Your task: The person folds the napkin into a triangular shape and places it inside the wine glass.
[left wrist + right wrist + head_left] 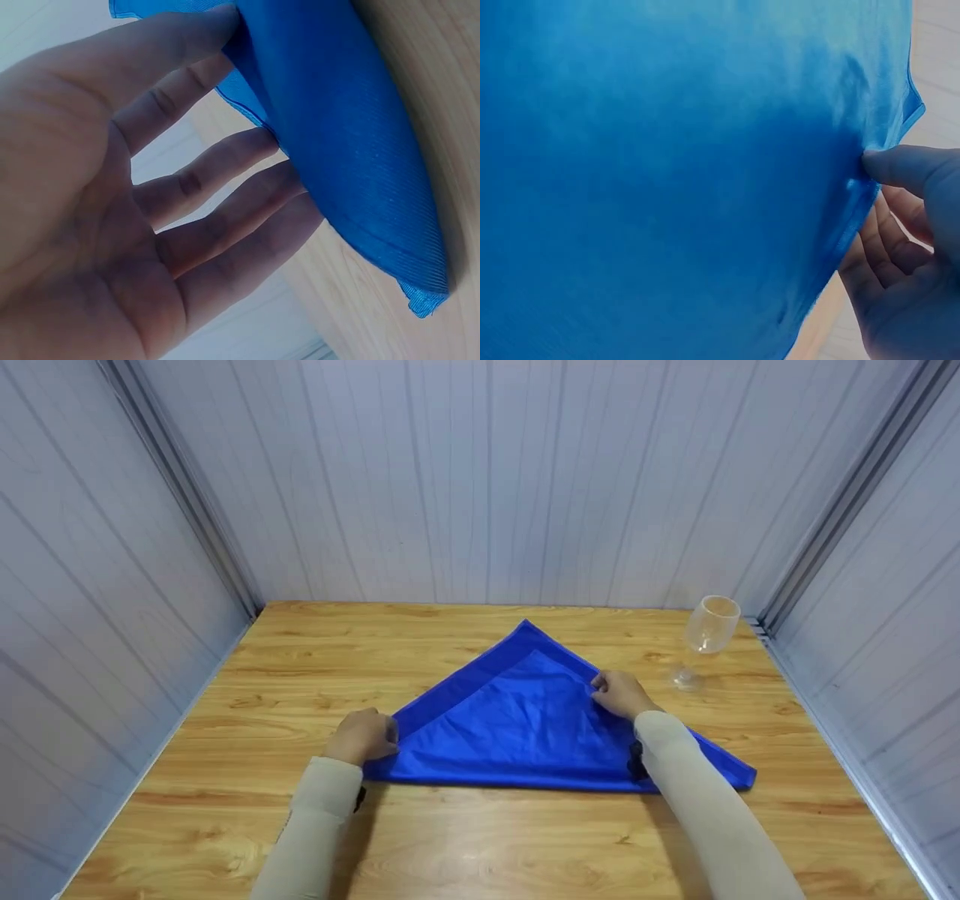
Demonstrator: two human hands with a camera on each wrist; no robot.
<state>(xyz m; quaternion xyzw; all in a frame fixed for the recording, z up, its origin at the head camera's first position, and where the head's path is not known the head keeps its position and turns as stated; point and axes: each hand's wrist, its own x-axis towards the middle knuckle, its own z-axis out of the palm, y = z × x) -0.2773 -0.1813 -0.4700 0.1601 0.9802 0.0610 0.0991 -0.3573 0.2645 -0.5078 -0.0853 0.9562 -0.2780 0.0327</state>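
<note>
A blue cloth lies on the wooden table, folded over into a rough triangle with its peak toward the back wall and its long fold toward the person. Near the cloth's left corner, my left hand pinches the edge between thumb and fingers; in the left wrist view the cloth droops past the fingertips to a loose corner. Partway up the right slanting edge, my right hand pinches the upper layer. The right wrist view has the thumb on top of the cloth and the fingers beneath its hem.
A clear stemmed glass stands at the back right of the table, beyond the right hand. White panel walls enclose the table at the back and on both sides.
</note>
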